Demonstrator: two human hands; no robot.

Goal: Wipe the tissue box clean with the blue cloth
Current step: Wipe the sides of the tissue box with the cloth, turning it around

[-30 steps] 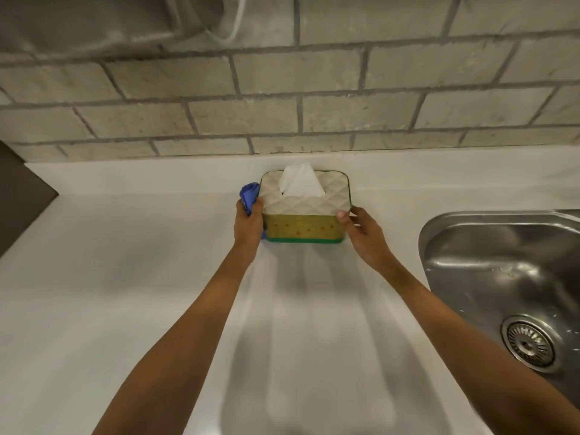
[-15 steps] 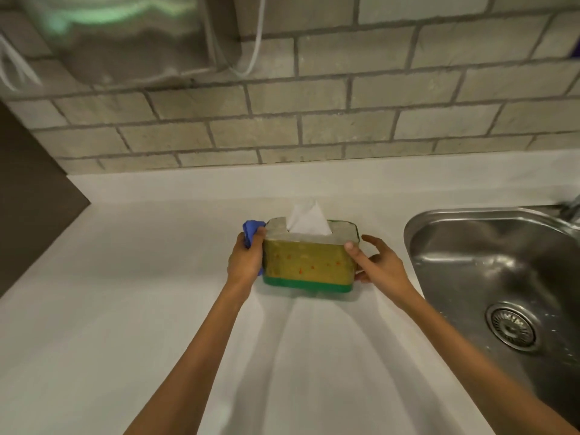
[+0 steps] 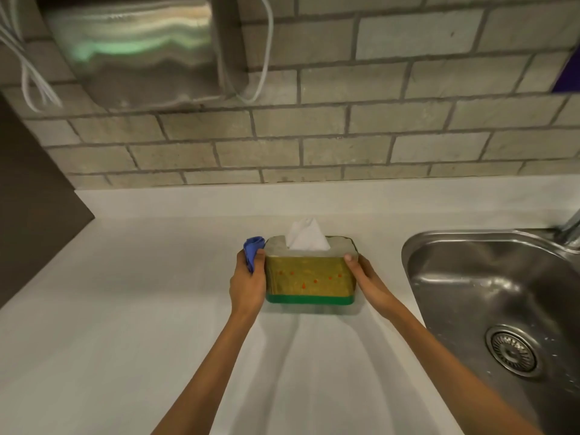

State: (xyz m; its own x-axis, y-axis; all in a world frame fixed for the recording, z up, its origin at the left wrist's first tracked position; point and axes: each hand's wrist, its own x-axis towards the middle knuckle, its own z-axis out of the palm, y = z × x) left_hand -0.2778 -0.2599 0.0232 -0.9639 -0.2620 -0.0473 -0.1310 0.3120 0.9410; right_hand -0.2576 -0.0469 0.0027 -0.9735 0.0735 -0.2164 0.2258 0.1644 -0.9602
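The tissue box (image 3: 309,279) stands on the white counter (image 3: 125,309), gold-sided with a green base and a pale top from which a white tissue (image 3: 307,238) sticks up. My left hand (image 3: 248,285) presses a bunched blue cloth (image 3: 252,249) against the box's left end. My right hand (image 3: 365,277) holds the box's right end, thumb on the front top corner.
A steel sink (image 3: 496,296) with a round drain (image 3: 513,353) lies right of the box, a tap (image 3: 571,230) at its back. A brick wall (image 3: 314,136) rises behind the counter, with a shiny metal unit (image 3: 138,48) and white cables (image 3: 28,67) on it. A dark panel (image 3: 28,208) stands at left.
The view has tilted up and drawn back, so the box's front side shows more than its top. Both hands stay on the box's ends, the cloth at the left.
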